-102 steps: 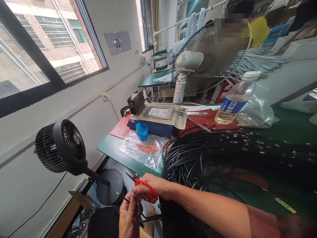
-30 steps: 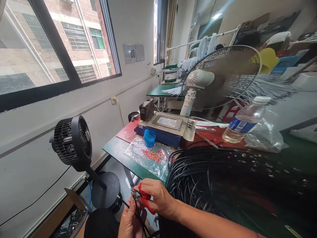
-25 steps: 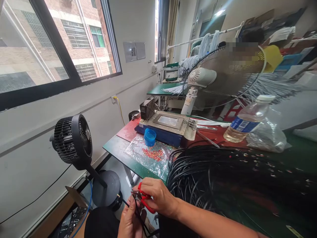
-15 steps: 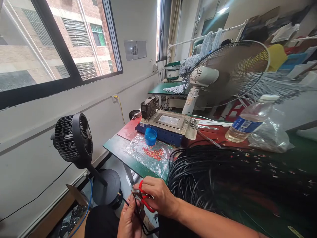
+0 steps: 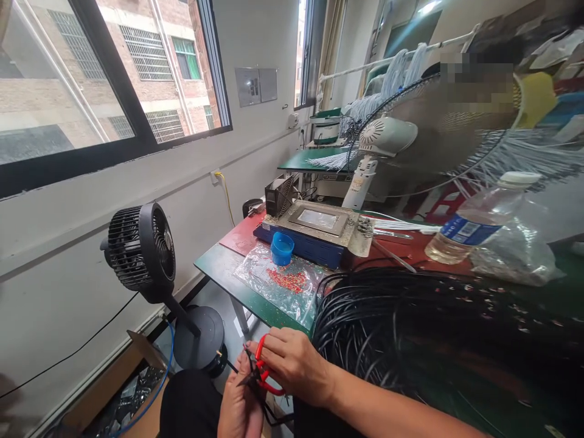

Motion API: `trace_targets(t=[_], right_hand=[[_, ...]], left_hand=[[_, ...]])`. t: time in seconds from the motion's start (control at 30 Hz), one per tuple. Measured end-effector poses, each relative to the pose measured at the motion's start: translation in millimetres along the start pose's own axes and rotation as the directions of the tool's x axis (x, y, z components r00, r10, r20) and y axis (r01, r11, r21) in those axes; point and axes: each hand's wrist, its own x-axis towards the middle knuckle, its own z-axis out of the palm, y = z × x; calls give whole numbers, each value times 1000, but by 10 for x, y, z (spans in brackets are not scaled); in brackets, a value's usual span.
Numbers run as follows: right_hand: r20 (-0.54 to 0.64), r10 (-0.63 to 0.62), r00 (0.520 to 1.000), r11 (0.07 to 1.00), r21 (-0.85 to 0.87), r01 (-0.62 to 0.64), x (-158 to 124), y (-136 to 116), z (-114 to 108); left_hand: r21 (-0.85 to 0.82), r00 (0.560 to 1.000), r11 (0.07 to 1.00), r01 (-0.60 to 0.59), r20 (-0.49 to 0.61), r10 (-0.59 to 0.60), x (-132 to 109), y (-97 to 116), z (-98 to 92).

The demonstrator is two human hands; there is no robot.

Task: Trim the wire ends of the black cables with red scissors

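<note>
My right hand (image 5: 292,362) is closed round small red-handled snips (image 5: 261,374), their dark blades pointing left at a thin black cable. My left hand (image 5: 238,407) sits just below at the bottom edge, fingers pinched on that black cable (image 5: 227,363), whose bare tip sticks out to the left. Both hands hover in front of the green table edge, beside a big bundle of black cables (image 5: 410,328) that covers the table on the right.
A black floor fan (image 5: 141,252) stands to the left below the window. On the table (image 5: 219,267) lie a plastic sheet with red bits (image 5: 287,281), a blue cap (image 5: 281,248), a blue-based heating device (image 5: 319,234), a water bottle (image 5: 474,225) and a white desk fan (image 5: 387,137).
The view has drifted a little. The snips were shut across the cable a second ago; now their blades point left beside it. Both hands remain together at the table edge.
</note>
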Motion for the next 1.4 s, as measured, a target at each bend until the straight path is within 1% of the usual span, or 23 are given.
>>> trace_targets(t=[0.07, 0.17, 0.27, 0.33, 0.5, 0.57, 0.67, 0.77, 0.93, 1.03, 1.2, 1.27, 1.4], right_hand=[[11, 16, 1000, 1000, 20, -16, -15, 1, 12], [35, 54, 998, 997, 46, -56, -38, 14, 31], [63, 47, 997, 999, 6, -47, -50, 24, 40], [70, 35, 997, 999, -13, -35, -51, 25, 38], [28, 93, 995, 992, 82, -95, -52, 32, 25], [20, 95, 995, 990, 98, -97, -55, 35, 26], [15, 61, 998, 995, 77, -62, -49, 28, 19], [7, 22, 1000, 1000, 19, -23, -25, 6, -15], [75, -55, 996, 997, -53, 59, -12, -29, -75], [91, -59, 994, 995, -70, 66, -28, -34, -67], [85, -36, 996, 998, -39, 40, -43, -22, -53], [72, -67, 995, 997, -26, 69, -41, -21, -63], [91, -192, 977, 981, 23, 190, -26, -43, -96]], left_hand=[[36, 1000, 999, -6, -18, 6, -20, 13, -3], [101, 999, 995, -15, -34, 19, -15, 2, -76], [147, 1000, 989, -17, 26, 13, 10, -21, -136], [160, 998, 987, -23, 54, 14, 14, -23, -140], [186, 999, 982, -21, -29, 27, -39, 15, -77], [193, 999, 981, -15, -36, 23, -63, 23, -43], [204, 999, 979, -24, -30, 31, -72, 16, -3], [187, 999, 982, -30, -7, 32, -63, 2, 2], [143, 999, 989, -38, 8, 37, -72, 15, -28], [152, 1000, 988, -20, 9, 19, -98, 37, 12], [163, 1000, 986, -22, 18, 20, -124, 61, 103], [139, 1000, 990, -5, -8, 6, -108, 67, 71], [76, 993, 996, 46, -108, -37, -60, 80, -67]])
